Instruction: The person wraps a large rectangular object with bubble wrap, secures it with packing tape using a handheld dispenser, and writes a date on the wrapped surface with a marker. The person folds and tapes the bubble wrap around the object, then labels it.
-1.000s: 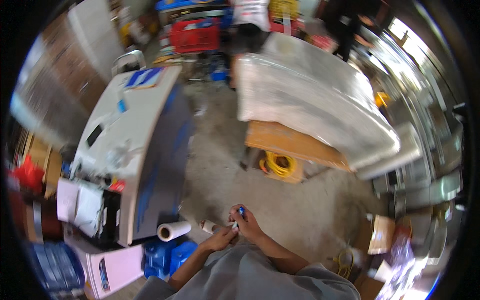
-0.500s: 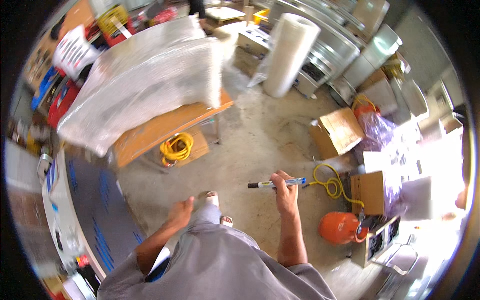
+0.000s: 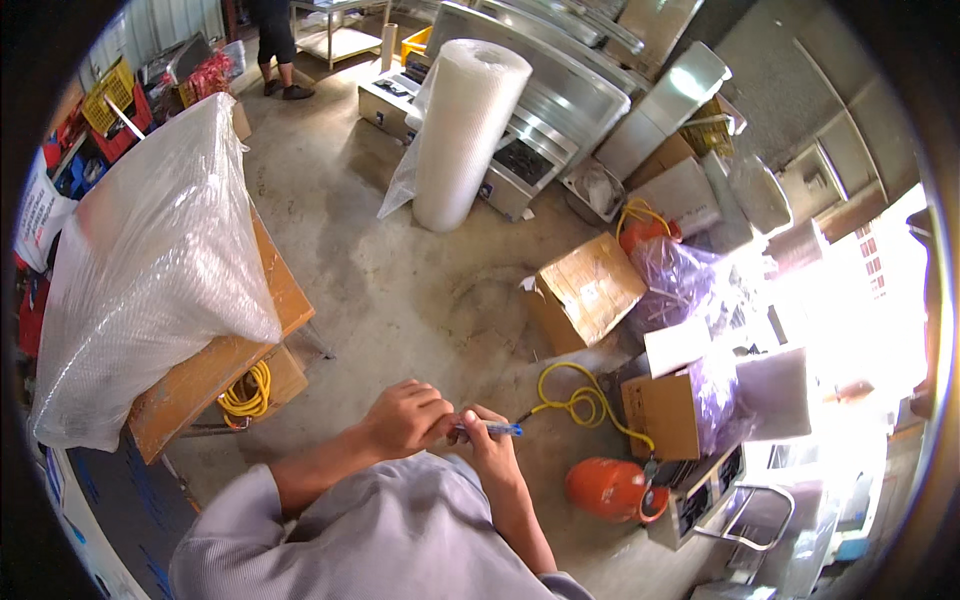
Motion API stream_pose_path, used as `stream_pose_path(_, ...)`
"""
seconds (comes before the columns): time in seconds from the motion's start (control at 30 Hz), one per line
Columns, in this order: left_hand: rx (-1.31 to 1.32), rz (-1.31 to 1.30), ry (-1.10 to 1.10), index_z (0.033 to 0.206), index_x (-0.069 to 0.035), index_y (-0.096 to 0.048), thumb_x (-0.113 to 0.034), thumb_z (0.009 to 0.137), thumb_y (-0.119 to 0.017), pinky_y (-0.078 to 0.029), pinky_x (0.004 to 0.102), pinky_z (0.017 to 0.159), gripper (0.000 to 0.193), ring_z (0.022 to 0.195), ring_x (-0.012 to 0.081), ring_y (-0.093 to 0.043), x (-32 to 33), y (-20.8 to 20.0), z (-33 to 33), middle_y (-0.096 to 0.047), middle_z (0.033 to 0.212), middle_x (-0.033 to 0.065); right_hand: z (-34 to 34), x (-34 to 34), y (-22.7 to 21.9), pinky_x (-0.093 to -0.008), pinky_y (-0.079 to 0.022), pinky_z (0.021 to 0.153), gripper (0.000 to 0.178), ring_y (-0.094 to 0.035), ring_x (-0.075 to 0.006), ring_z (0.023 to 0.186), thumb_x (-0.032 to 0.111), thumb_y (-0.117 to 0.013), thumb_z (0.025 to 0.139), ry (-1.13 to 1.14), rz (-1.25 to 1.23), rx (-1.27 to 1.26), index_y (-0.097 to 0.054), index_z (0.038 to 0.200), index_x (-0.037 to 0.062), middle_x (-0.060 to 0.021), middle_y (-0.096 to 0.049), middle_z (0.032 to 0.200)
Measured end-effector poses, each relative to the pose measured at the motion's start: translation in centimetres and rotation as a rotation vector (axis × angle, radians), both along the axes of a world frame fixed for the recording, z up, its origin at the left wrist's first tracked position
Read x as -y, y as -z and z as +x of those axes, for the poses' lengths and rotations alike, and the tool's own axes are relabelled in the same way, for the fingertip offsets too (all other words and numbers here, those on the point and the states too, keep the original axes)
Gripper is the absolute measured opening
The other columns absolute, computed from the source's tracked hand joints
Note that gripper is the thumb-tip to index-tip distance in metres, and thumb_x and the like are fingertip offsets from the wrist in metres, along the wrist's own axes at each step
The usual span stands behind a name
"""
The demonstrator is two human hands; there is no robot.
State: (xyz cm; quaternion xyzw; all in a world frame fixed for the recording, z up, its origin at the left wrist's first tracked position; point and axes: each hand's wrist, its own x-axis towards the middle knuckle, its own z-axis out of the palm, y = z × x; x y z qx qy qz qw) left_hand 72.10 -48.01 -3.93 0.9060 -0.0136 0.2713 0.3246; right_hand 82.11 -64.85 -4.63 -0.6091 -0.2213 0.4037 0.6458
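Observation:
Both of my hands meet in front of my body around a marker pen (image 3: 503, 429). Its blue end sticks out beyond my right hand (image 3: 490, 452), whose thumb and fingers are closed on the barrel. My left hand (image 3: 408, 420) is curled round the pen's other end, which in the earlier frame shows black. That end is now hidden inside my left fingers, so I cannot see whether the cap is on or off.
A bulky bubble-wrapped piece (image 3: 170, 270) lies on a wooden table (image 3: 190, 395) at left. Ahead stands a bubble wrap roll (image 3: 468, 140). On the right are cardboard boxes (image 3: 590, 295), a yellow hose (image 3: 590, 400) and an orange gas cylinder (image 3: 610, 488). A person's legs (image 3: 278, 50) show far off.
My left hand has come across and closed on the black end of the marker. My right hand has drawn in toward my body. The view has turned to the right.

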Motion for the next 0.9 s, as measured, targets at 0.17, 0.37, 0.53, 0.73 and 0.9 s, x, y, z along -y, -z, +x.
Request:
stream_pose_path(0.17, -0.089, 0.149, 0.143, 0.078, -0.009, -0.057, -0.036, 0.100, -0.061, -0.048, 0.0410, 0.060, 0.035, 0.061, 0.0278, -0.060, -5.5, -3.3, 7.8, -0.055, 0.066, 0.0069, 8.3, -4.6, 0.8, -0.0302, -0.044, 0.058, 0.052, -0.055, -0.0112, 0.065, 0.040, -0.051, 0.105, -0.006, -0.136, -0.095, -0.063, 0.076, -0.0023, -0.0031, -0.061, 0.068)
stream_pose_path(0.37, -0.058, -0.090, -0.244, 0.077, -0.006, -0.060, -0.041, 0.104, -0.050, -0.047, 0.0418, 0.058, 0.046, 0.064, 0.0318, -0.063, -16.0, -0.2, 10.9, -0.062, 0.070, 0.0117, 20.9, -11.7, -1.9, -0.0300, -0.044, 0.058, 0.032, -0.056, -0.0127, 0.066, 0.027, -0.058, 0.099, 0.344, -0.079, -0.061, -0.063, 0.080, 0.0013, -0.0058, -0.062, 0.071)
stream_pose_path(0.53, -0.726, -0.486, -0.785, 0.079, -0.004, -0.065, -0.041, 0.107, -0.046, -0.047, 0.0495, 0.061, 0.050, 0.061, 0.0392, -0.062, -23.3, 0.8, 7.5, -0.060, 0.063, 0.0204, 39.6, -18.2, 1.6, -0.0299, -0.045, 0.059, 0.041, -0.053, -0.0150, 0.061, 0.043, -0.060, 0.097, 0.205, -0.044, 0.039, -0.063, 0.084, 0.0038, -0.0058, -0.058, 0.071)
stream_pose_path(0.73, -0.399, -0.691, -1.234, 0.118, -0.005, -0.064, -0.032, 0.099, -0.063, -0.045, 0.0411, 0.058, 0.033, 0.058, 0.0277, -0.054, -22.8, -1.9, 14.9, -0.055, 0.064, 0.0099, 39.2, -44.9, 6.2, -0.0328, -0.047, 0.060, 0.056, -0.055, -0.0177, 0.062, 0.049, -0.049, 0.103, -0.453, 0.107, -0.211, -0.066, 0.103, -0.0041, -0.0103, -0.060, 0.071)
stream_pose_path(0.9, 0.210, 0.066, -2.007, 0.134, 0.002, -0.051, -0.023, 0.095, -0.069, -0.042, 0.0327, 0.071, 0.050, 0.075, 0.0165, -0.045, -22.6, -3.2, 11.7, -0.049, 0.085, 0.0025, 33.5, -56.0, 11.1, -0.0340, -0.050, 0.059, 0.057, -0.058, -0.0207, 0.059, 0.050, -0.047, 0.105, -0.962, -0.023, -0.400, -0.063, 0.114, -0.0044, -0.0106, -0.062, 0.069)
